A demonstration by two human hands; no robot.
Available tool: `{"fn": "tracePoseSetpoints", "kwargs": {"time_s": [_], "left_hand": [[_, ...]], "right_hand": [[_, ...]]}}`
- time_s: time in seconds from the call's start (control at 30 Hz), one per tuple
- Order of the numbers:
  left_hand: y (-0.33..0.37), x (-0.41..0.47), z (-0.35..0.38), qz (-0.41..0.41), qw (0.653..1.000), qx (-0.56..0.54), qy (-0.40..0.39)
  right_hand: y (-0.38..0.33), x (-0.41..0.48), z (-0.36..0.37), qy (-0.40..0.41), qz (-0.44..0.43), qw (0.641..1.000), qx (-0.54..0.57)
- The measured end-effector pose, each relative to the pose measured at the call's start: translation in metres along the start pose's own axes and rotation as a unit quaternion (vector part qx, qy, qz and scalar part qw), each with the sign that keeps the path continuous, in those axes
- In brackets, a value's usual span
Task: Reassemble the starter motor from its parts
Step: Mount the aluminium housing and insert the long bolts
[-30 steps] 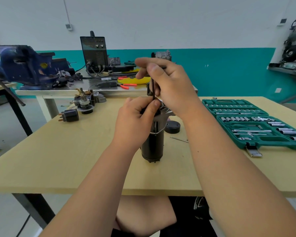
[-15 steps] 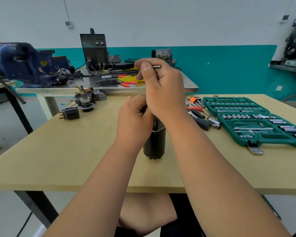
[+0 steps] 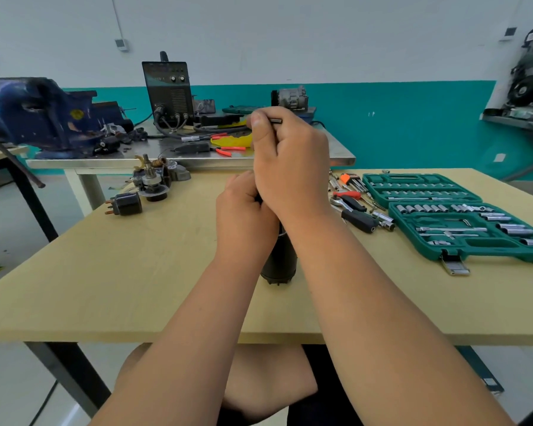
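The black starter motor body (image 3: 280,259) stands upright on the wooden table (image 3: 120,272), mostly hidden behind my hands. My left hand (image 3: 243,216) grips its upper part. Above it my right hand (image 3: 286,161) is curled round a thin black hex key (image 3: 276,120), whose short end sticks out beside my thumb. The key's lower end and the motor's top are hidden. More starter parts lie at the far left: a gear and fork assembly (image 3: 154,179) and a black solenoid (image 3: 125,204).
An open green socket set case (image 3: 456,222) lies to the right, with loose wrenches and hex keys (image 3: 356,204) beside it. Behind, a steel bench (image 3: 179,156) carries a blue vise (image 3: 43,115), a black welder box (image 3: 168,89) and pliers.
My right hand has shifted left over the motor and turned the hex key, so it now covers the motor's top. The view moved, bringing the loose tools at right into sight.
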State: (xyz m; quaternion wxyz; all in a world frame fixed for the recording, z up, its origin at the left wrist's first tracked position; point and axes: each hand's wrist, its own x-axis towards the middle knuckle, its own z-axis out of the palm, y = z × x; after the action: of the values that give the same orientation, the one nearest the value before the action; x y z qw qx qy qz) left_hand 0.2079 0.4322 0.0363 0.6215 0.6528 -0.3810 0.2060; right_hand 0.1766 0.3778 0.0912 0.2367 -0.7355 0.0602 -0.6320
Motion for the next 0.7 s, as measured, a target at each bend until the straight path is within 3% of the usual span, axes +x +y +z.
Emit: {"fn": "tracePoseSetpoints", "kwargs": {"time_s": [0.17, 0.23, 0.33, 0.53, 0.7], "left_hand": [[-0.001, -0.001, 0.002, 0.009, 1.0, 0.008, 0.012], [0.0, 0.0, 0.0, 0.006, 1.0, 0.013, -0.01], [-0.001, 0.008, -0.008, 0.011, 0.998, 0.01, -0.066], [-0.012, 0.009, -0.023, -0.02, 0.993, -0.082, -0.078], [-0.015, 0.008, -0.028, -0.079, 0.984, -0.152, -0.051]], "right_hand": [[-0.004, -0.004, 0.003, 0.027, -0.001, 0.999, -0.04], [0.001, -0.001, -0.001, -0.05, 0.039, 0.997, 0.042], [0.011, 0.01, -0.014, -0.147, 0.091, 0.964, 0.201], [0.025, 0.024, -0.028, -0.086, 0.118, 0.941, 0.307], [0.037, 0.041, -0.043, -0.122, 0.242, 0.875, 0.4]]}}
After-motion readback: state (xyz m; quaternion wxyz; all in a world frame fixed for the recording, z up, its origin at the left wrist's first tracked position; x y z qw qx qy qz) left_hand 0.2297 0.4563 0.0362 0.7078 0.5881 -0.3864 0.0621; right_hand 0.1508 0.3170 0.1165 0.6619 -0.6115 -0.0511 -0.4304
